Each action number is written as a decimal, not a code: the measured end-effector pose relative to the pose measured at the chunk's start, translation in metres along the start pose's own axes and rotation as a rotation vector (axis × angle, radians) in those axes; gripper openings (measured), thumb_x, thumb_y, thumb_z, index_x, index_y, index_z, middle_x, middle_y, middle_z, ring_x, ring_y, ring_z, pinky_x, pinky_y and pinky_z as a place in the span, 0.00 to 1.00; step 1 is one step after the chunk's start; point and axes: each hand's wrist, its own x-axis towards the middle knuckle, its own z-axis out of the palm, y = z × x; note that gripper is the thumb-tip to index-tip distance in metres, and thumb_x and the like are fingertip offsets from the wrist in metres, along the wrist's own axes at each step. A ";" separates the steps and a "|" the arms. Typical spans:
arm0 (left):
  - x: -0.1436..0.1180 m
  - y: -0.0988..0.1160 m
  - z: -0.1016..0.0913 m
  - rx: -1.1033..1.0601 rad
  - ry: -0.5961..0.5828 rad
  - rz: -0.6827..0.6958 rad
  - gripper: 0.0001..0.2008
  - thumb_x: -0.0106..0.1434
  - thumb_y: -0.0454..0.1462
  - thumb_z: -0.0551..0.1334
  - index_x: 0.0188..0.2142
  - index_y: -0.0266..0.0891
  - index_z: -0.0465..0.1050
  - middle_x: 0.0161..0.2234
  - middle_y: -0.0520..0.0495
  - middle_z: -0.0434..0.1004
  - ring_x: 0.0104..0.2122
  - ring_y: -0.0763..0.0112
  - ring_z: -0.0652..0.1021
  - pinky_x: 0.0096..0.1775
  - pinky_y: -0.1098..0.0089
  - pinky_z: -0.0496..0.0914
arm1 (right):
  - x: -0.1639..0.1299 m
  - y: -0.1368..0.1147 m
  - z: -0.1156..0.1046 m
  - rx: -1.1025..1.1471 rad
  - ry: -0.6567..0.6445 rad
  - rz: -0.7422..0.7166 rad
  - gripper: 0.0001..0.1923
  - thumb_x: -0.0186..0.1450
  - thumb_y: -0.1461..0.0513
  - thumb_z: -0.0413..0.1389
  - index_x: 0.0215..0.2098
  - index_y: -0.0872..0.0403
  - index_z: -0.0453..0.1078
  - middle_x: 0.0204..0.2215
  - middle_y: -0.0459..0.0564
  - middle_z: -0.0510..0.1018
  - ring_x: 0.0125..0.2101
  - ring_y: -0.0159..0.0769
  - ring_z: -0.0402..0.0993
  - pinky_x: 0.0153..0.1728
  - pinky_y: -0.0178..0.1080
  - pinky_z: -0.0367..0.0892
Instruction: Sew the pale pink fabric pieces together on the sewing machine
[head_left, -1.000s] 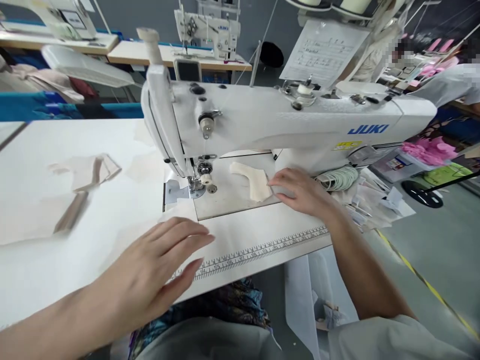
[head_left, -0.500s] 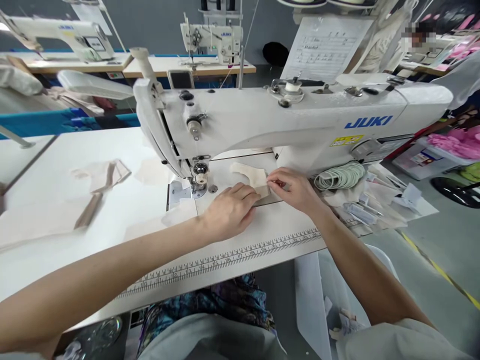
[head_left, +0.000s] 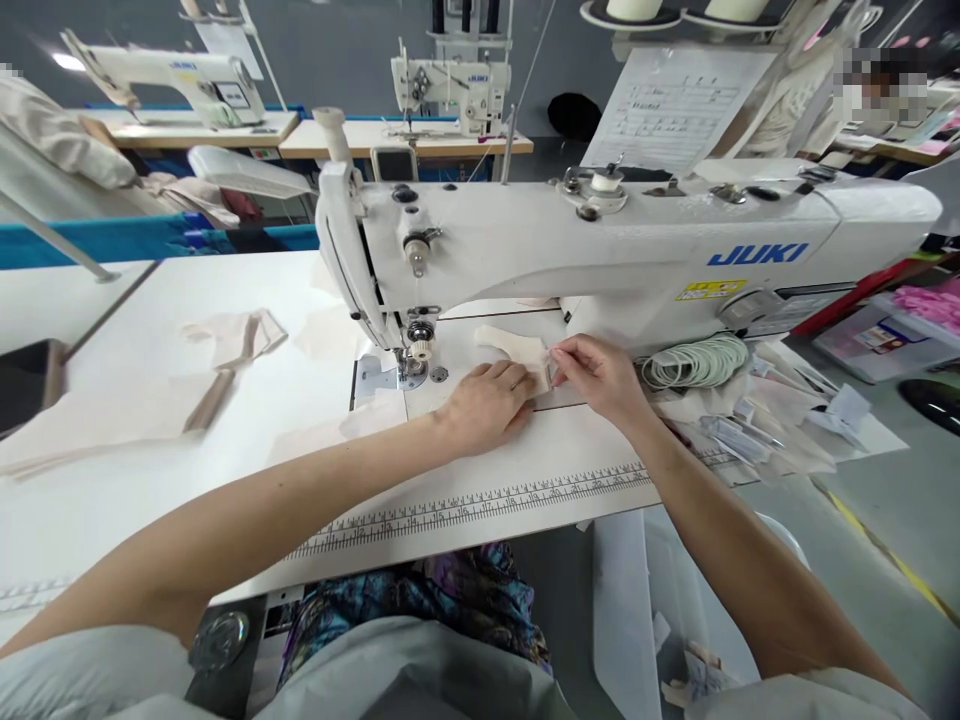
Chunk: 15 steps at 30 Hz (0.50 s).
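A small curved beige fabric piece lies on the bed of the white sewing machine, right of the needle and presser foot. My left hand rests over its near part, fingers together and bent, holding it down; the fingertips are partly hidden. At the piece's right edge, my right hand is closed in a pinch, thumb and forefinger on the fabric. The presser foot has no hand at it.
More beige pieces lie on the table's left. A coil of pale green cord and scraps sit to the right. A printed ruler runs along the front edge. Below stands a white bin; other sewing machines stand behind.
The view has shifted, so the scene sits further right. My left fingers lie further over the fabric's near part, while the right hand keeps its pinch at the edge.
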 end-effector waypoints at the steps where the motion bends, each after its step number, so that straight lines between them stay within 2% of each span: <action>1: 0.000 -0.001 -0.001 0.001 0.017 -0.024 0.13 0.68 0.37 0.54 0.48 0.32 0.69 0.48 0.38 0.73 0.49 0.56 0.72 0.46 0.59 0.71 | 0.000 0.000 -0.001 0.002 -0.003 0.010 0.14 0.68 0.52 0.51 0.34 0.52 0.69 0.21 0.44 0.75 0.24 0.34 0.75 0.29 0.35 0.69; 5: 0.005 -0.003 -0.005 0.008 0.105 -0.110 0.16 0.67 0.34 0.53 0.51 0.26 0.66 0.47 0.33 0.71 0.47 0.54 0.72 0.43 0.60 0.71 | -0.001 -0.001 -0.002 -0.018 -0.008 0.045 0.14 0.66 0.51 0.52 0.34 0.53 0.71 0.23 0.44 0.77 0.24 0.35 0.76 0.29 0.36 0.70; 10: 0.010 0.006 0.000 0.028 0.072 0.032 0.13 0.69 0.35 0.51 0.46 0.33 0.72 0.46 0.40 0.74 0.48 0.59 0.73 0.47 0.62 0.69 | 0.001 0.003 0.001 -0.061 0.052 0.026 0.12 0.64 0.52 0.53 0.34 0.52 0.70 0.21 0.44 0.76 0.22 0.34 0.74 0.25 0.36 0.68; 13: 0.012 0.008 0.010 0.059 0.057 0.024 0.17 0.70 0.39 0.52 0.51 0.29 0.70 0.53 0.36 0.72 0.54 0.56 0.70 0.52 0.60 0.67 | 0.003 0.006 0.004 -0.090 0.114 -0.001 0.10 0.64 0.54 0.55 0.34 0.52 0.70 0.21 0.44 0.75 0.21 0.33 0.73 0.24 0.35 0.68; 15: 0.012 0.006 0.016 0.068 0.051 -0.002 0.20 0.70 0.41 0.52 0.53 0.27 0.69 0.57 0.34 0.69 0.58 0.54 0.67 0.55 0.59 0.65 | 0.003 0.005 0.004 -0.112 0.180 -0.027 0.09 0.65 0.55 0.55 0.35 0.52 0.70 0.26 0.46 0.78 0.21 0.33 0.73 0.25 0.36 0.68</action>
